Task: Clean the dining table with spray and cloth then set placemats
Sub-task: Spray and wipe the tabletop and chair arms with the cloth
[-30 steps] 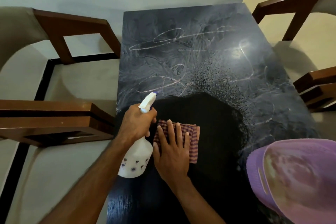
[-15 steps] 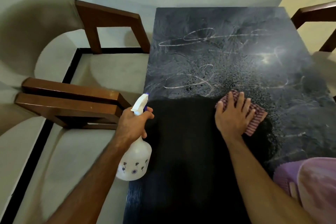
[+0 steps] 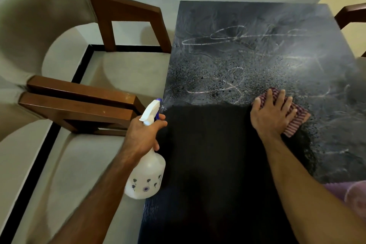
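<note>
Spraying and wiping: left hand [image 3: 143, 134] gripping spray bottle [image 3: 146, 176], right hand [image 3: 272, 115] flat, fingers spread, pressing cloth [image 3: 297, 120] on counter [image 3: 208, 164]. Next, probably wiping toward twelve o'clock.

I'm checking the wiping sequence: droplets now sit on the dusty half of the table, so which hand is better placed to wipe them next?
Right. The right hand already presses the striped cloth flat at the droplets' edge on the table. The left hand is occupied, its grip round the spray bottle.
</note>
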